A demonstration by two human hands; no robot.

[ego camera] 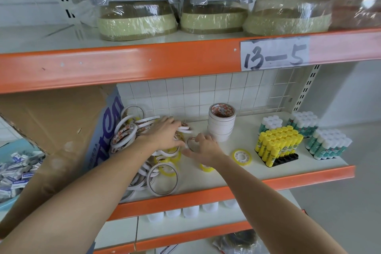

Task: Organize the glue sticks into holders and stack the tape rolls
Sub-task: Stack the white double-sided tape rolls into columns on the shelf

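Shelf [257,171]: loose tape rolls [132,140] heaped at left, stacked rolls [221,126] centre, glue sticks [278,142] in holders right. Left hand [165,134] grips thin rolls atop heap. Right hand [203,147], fingers spread, touches ring just beside stack.

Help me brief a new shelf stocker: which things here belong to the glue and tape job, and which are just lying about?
Job:
tape pile
tape stack
yellow roll
yellow glue sticks
white-capped glue sticks
left hand, gripping tape
right hand

Lying about:
cardboard box
wrapped tubs
label
blue basket
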